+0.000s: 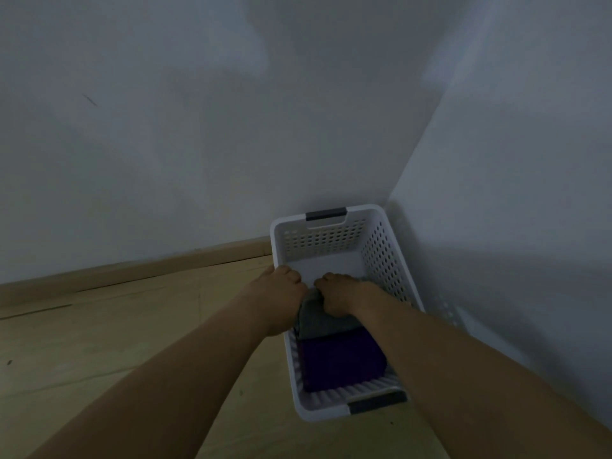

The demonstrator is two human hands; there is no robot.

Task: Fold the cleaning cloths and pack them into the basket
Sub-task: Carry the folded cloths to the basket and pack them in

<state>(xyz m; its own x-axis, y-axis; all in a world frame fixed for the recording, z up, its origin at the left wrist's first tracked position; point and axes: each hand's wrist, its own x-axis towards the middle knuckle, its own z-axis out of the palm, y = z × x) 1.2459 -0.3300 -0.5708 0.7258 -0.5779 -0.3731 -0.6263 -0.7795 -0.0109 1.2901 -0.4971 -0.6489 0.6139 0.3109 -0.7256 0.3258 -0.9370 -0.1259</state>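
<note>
A white perforated basket (326, 238) with grey handles stands on the wooden floor in a corner. A folded purple cloth (342, 359) lies at its near end. Just beyond it lies a folded grey cloth (323, 324). My left hand (281, 293) reaches over the basket's left rim and grips the grey cloth's left edge. My right hand (341, 293) is inside the basket, fingers curled down on the grey cloth's far edge. The far half of the basket floor is bare white.
White walls (198, 144) meet behind and to the right of the basket, which sits close to the right wall (513, 226). A wooden skirting board (132, 270) runs along the back wall. Wooden floor (99, 342) stretches to the left.
</note>
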